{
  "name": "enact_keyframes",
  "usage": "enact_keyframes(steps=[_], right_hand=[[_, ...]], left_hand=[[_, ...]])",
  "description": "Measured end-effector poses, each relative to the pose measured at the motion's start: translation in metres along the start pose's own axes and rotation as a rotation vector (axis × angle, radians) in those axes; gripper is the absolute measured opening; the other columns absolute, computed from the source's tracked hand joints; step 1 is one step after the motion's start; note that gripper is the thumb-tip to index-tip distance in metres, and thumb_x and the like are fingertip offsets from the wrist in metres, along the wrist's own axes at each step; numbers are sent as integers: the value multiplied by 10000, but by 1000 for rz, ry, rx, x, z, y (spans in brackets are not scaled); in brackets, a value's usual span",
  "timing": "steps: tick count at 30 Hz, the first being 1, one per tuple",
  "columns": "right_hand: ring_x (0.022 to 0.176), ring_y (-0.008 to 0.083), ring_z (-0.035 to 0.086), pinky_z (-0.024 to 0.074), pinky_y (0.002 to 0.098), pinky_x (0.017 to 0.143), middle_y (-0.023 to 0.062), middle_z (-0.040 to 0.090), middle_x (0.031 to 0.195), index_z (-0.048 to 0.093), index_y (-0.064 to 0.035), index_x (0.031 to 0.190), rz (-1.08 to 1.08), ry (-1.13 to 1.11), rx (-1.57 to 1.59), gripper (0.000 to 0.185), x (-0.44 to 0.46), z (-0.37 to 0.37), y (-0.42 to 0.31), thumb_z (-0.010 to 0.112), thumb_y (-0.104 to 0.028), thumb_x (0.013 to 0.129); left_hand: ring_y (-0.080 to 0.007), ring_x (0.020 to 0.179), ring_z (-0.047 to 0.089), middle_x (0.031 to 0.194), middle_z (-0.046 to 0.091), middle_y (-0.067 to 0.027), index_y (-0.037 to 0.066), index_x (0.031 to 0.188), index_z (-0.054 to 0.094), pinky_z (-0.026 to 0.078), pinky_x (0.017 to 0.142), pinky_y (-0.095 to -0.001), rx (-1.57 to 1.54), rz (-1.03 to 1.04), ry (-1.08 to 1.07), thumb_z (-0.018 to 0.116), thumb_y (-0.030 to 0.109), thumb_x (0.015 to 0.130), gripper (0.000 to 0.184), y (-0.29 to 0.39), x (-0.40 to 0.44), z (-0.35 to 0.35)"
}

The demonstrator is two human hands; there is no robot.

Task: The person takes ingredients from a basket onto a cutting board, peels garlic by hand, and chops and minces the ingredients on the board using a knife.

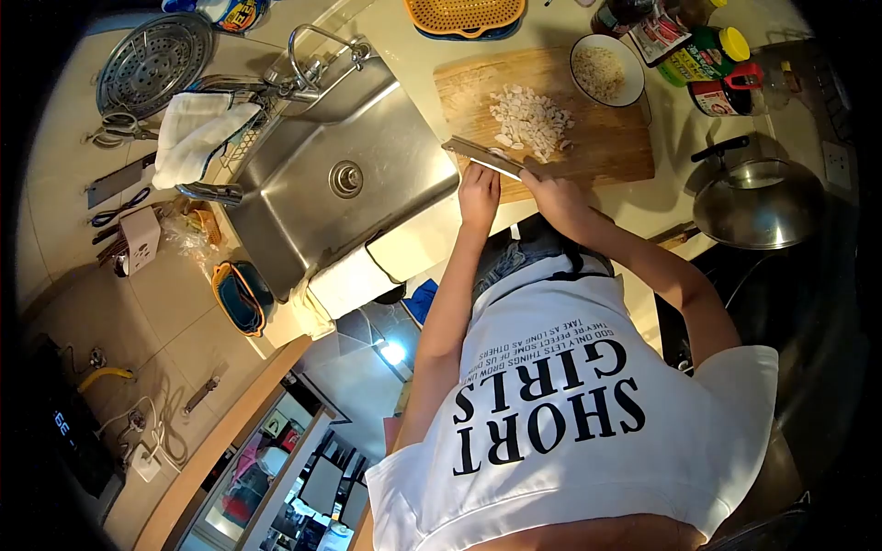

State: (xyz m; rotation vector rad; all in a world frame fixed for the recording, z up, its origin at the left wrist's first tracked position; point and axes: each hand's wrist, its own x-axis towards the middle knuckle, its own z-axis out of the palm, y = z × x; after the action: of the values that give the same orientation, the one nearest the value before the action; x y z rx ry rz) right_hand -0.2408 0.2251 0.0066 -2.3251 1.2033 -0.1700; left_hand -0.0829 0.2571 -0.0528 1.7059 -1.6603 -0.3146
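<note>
My right hand [558, 200] is closed around the handle of a kitchen knife [485, 158], whose blade points left over the front edge of the wooden cutting board [611, 151]. Just under the blade, my left hand [480, 195] has its fingers drawn together, at or touching the blade's near edge. Whatever those fingers might hold is hidden. Beyond the knife, a pile of pale chopped pieces [531, 119] lies on the board, some of it close to the blade. A white bowl [606, 71] of finely chopped pale food sits at the board's far right corner.
A steel sink [303, 197] with a faucet [308, 69] adjoins the board on the left. Bottles and jars [703, 57] crowd the back right. A lidded pan [761, 204] stands at right. An orange basket [466, 14] is at the back; a cleaver [119, 181] lies far left.
</note>
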Motion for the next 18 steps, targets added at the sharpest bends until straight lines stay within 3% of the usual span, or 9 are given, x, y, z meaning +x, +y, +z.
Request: enact_keyframes(steps=[3, 5, 9, 13, 15, 18], right_hand=[[577, 331, 593, 467, 423, 483, 166, 564, 593, 447, -60, 924, -61, 66, -29, 149, 12, 5, -1, 433, -36, 778], [574, 331, 592, 464, 418, 481, 171, 560, 588, 444, -51, 922, 72, -16, 47, 149, 22, 12, 1, 439, -33, 774], [580, 340, 590, 463, 421, 485, 179, 560, 591, 441, -42, 938, 56, -28, 1, 166, 39, 12, -8, 446, -35, 772], [610, 373, 581, 454, 460, 530, 205, 565, 632, 430, -29, 928, 25, 32, 94, 142, 53, 16, -1, 433, -54, 788], [619, 395, 547, 412, 487, 529, 218, 546, 626, 430, -47, 927, 87, 23, 178, 125, 50, 13, 8, 422, -152, 860], [632, 401, 537, 396, 495, 538, 219, 544, 640, 435, -46, 918, 111, 21, 133, 151, 36, 4, 18, 408, -190, 879]], left_hand=[[-302, 725, 529, 765, 550, -140, -18, 749, 592, 442, 655, -369, -21, -27, 2, 591, 11, 711, 48, 3, 0, -1], [-301, 729, 531, 767, 551, -140, -17, 749, 591, 443, 662, -364, -61, -51, 19, 586, 12, 720, 42, 8, 3, -1], [-302, 728, 528, 764, 548, -142, -19, 741, 589, 442, 665, -361, -51, -18, 30, 581, 17, 736, 37, 7, 2, -1], [-304, 727, 541, 806, 562, -140, -15, 770, 590, 450, 664, -355, -44, -11, 21, 578, 31, 755, 49, 6, 3, -3], [-305, 727, 546, 826, 568, -139, -13, 783, 590, 453, 665, -354, -76, -26, 44, 576, 34, 759, 54, 7, 3, -4], [-302, 720, 556, 854, 575, -135, -8, 792, 593, 458, 661, -352, -138, -69, 79, 568, 39, 767, 59, 9, 1, -4]])
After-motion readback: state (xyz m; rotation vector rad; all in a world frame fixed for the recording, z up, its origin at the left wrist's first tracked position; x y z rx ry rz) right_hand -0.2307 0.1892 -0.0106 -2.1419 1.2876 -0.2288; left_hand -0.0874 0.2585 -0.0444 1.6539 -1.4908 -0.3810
